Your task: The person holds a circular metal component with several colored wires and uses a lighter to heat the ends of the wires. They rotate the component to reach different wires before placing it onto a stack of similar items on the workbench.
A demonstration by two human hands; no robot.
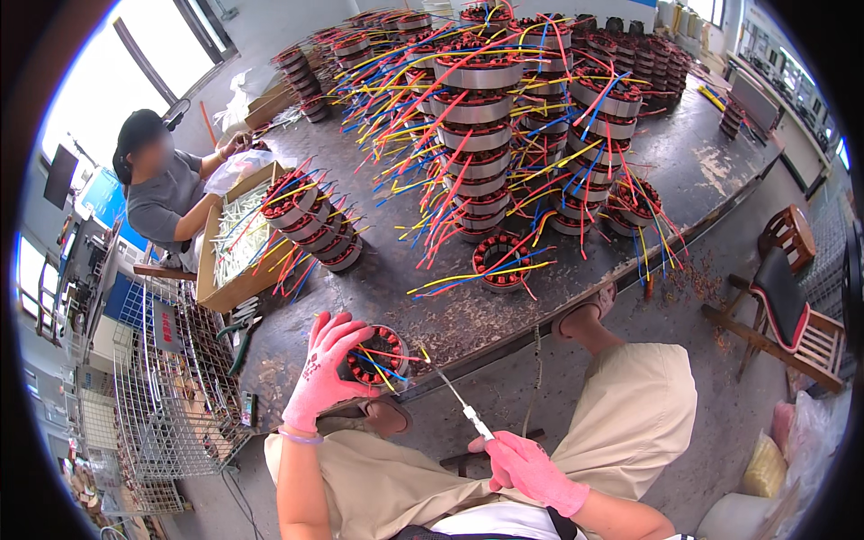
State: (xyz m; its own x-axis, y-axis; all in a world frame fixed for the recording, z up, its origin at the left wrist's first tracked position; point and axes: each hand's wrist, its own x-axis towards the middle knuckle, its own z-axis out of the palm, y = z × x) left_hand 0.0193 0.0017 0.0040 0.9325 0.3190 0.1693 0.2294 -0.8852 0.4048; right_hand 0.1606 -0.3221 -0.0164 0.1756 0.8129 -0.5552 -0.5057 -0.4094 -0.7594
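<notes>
My left hand, in a pink glove, grips a motor stator near the table's front edge, its fingers along the stator's left side. Red windings ring the stator's inside, and red, blue and yellow lead wires stick out toward the right. In my right hand, also gloved in pink, is a slim tool with a white handle and a thin metal shaft. Its shaft slants up toward the stator, and the tip lies close to the wire ends; whether it touches them I cannot tell. Another stator lies farther back.
Tall stacks of stators with loose wires crowd the dark table. A shorter stack leans beside a cardboard box of pale sleeves. Pliers lie at the left edge. A co-worker sits at left; a chair stands right.
</notes>
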